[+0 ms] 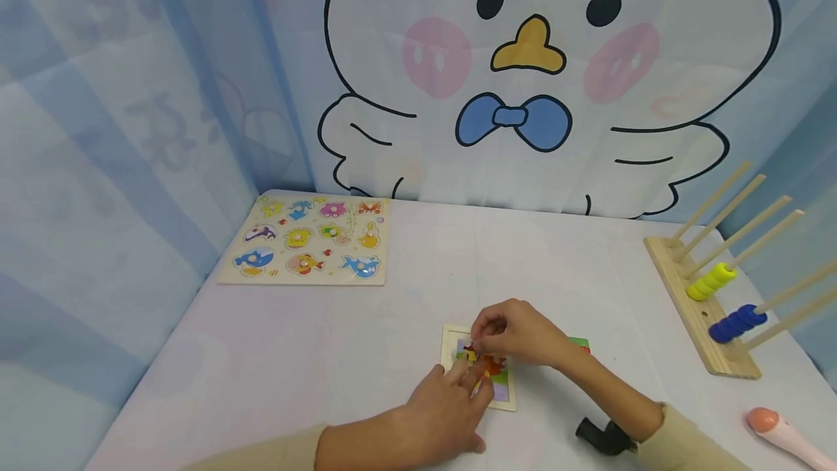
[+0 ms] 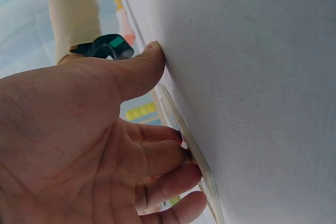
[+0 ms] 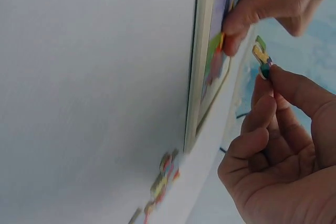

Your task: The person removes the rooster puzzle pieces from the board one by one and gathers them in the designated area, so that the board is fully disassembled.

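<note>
A small wooden jigsaw puzzle tray (image 1: 447, 346) with a pale frame and a colourful picture lies on the white table. My left hand (image 1: 445, 413) rests on its near-left part, fingertips touching the picture and thumb down on the table. Over the tray's far edge, my right hand (image 1: 523, 333) pinches a small coloured puzzle piece (image 3: 261, 53) between thumb and index finger. In the right wrist view that piece is held up, apart from the tray. The fingers of both hands hide part of the picture.
Loose puzzle pieces (image 3: 165, 174) lie beside the tray; a green one (image 1: 579, 344) shows behind the right forearm. At the back left is a sea-animal knob puzzle (image 1: 327, 280). On the right stand a wooden peg stand (image 1: 732, 362) with beads and a pink wand-like object (image 1: 785, 435).
</note>
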Available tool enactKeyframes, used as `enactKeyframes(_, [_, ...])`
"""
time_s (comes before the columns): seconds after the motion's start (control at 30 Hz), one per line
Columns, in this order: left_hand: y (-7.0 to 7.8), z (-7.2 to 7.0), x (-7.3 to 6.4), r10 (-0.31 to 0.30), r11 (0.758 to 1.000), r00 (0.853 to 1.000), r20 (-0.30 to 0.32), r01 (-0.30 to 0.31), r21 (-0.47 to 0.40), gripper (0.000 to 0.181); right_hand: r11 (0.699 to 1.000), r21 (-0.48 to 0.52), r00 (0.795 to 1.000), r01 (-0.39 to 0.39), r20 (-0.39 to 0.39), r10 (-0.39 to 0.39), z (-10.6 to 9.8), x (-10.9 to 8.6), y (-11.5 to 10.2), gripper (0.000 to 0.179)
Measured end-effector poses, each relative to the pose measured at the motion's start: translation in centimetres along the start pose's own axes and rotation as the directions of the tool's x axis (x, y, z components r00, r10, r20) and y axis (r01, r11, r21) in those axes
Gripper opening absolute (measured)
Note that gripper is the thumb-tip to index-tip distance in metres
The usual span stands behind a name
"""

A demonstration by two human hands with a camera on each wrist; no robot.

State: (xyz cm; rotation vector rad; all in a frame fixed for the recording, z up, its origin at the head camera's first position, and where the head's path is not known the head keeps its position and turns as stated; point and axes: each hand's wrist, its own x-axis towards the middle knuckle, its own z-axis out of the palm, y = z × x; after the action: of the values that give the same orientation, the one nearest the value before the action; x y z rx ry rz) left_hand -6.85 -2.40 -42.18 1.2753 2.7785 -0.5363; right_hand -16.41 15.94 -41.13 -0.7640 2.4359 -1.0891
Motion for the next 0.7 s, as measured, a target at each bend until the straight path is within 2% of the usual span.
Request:
enactKeyframes(0.2, [0.1, 0.1, 0.1, -0.016, 1.0, 1.0, 0.001, 0.016, -0.019, 0.08, 0.998, 0.006, 0.997, -0.065, -0.048, 0.065, -1.9, -1.9, 1.0, 0.007])
enactKeyframes(0.43, [0.1, 0.1, 0.3, -0.025, 0.998, 0.999, 0.024, 0.027, -0.056, 0.08, 0.986, 0.037, 0.986, -0.162, -0.035, 0.163, -3.0, -4.8, 3.0, 0.01])
enactKeyframes(0.7, [0.0, 0.0, 0.3, -0.02, 0.998, 0.999, 0.034, 0.022, -0.062, 0.08, 0.983, 0.043, 0.984, -0.176, -0.031, 0.178, -3.2, -6.6, 4.4, 0.01])
